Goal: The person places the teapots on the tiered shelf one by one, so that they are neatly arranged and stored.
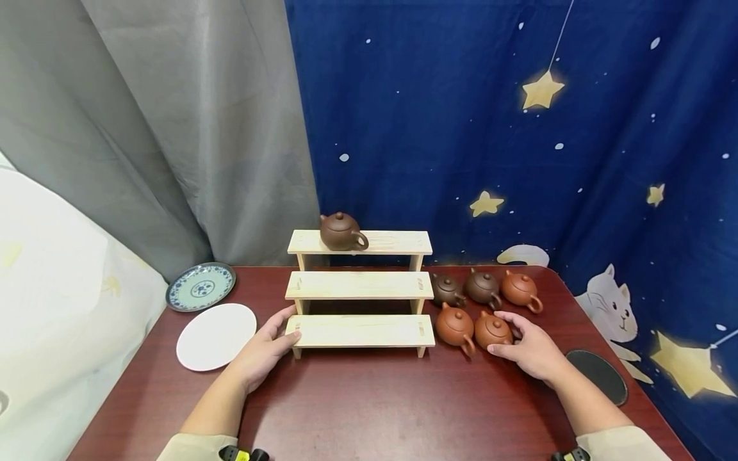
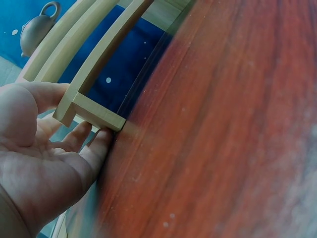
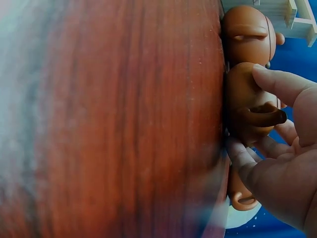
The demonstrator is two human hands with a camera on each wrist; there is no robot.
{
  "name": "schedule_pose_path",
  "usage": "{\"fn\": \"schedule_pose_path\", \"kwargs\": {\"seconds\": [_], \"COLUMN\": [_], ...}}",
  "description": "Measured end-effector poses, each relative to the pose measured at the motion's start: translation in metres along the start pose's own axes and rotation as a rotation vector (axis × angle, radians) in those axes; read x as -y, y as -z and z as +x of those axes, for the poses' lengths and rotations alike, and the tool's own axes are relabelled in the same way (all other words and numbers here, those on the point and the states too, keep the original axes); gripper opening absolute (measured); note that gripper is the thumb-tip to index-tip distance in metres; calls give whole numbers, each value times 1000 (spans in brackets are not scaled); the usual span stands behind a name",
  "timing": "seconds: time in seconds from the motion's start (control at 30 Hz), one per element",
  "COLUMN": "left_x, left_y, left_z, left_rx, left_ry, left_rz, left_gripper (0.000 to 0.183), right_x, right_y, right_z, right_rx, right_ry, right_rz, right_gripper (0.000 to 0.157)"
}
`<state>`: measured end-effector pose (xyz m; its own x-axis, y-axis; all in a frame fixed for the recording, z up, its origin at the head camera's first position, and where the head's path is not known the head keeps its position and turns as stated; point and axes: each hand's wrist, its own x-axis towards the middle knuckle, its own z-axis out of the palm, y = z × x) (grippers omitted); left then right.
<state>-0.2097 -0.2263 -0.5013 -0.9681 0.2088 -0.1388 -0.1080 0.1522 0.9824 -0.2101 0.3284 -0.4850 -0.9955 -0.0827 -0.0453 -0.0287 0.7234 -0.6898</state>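
Note:
A pale three-step wooden stand (image 1: 359, 331) sits mid-table, a dark brown teapot (image 1: 340, 232) on its top step. My left hand (image 1: 268, 352) grips the left end of the lowest step; its thumb (image 2: 47, 94) lies at the step's edge, the other fingers by the leg (image 2: 99, 113). At the right, my right hand (image 1: 532, 349) holds an orange-brown teapot (image 1: 493, 330) between the thumb (image 3: 277, 82) on one side and fingers on the other. That teapot's handle (image 3: 260, 117) faces the palm. Close to its left stands another orange-brown teapot (image 1: 455, 325).
Behind the held teapot are two dark teapots (image 1: 447, 291) and an orange-brown one (image 1: 521, 289). A white plate (image 1: 216, 337) and a blue-patterned plate (image 1: 200, 288) lie at the left. A dark oval mat (image 1: 596, 378) lies by the right table edge. Curtains hang behind.

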Motion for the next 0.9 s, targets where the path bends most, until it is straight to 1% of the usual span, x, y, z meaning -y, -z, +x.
{"fn": "schedule_pose_path", "kwargs": {"seconds": [0.2,0.43,0.53,0.67,0.8,0.9], "left_x": [1,2,1,0,0,0], "left_y": [0,1,1,1,0,0], "left_z": [1,1,1,1,0,0], "left_rx": [6,2,2,1,0,-1], "left_ry": [1,-3,-6,0,7,4], "left_rz": [-9,1,4,0,-6,-7], "left_gripper": [74,74,74,74,74,74], "right_x": [7,33,48,73,100,118], "right_y": [10,30,37,40,40,39], "right_z": [-1,-1,0,3,9,15], "right_rx": [-47,-60,-77,-88,-79,-65], "right_ry": [44,118,143,184,230,247], "right_rz": [17,59,65,83,127,156], "right_gripper": [79,78,78,77,78,79]}}
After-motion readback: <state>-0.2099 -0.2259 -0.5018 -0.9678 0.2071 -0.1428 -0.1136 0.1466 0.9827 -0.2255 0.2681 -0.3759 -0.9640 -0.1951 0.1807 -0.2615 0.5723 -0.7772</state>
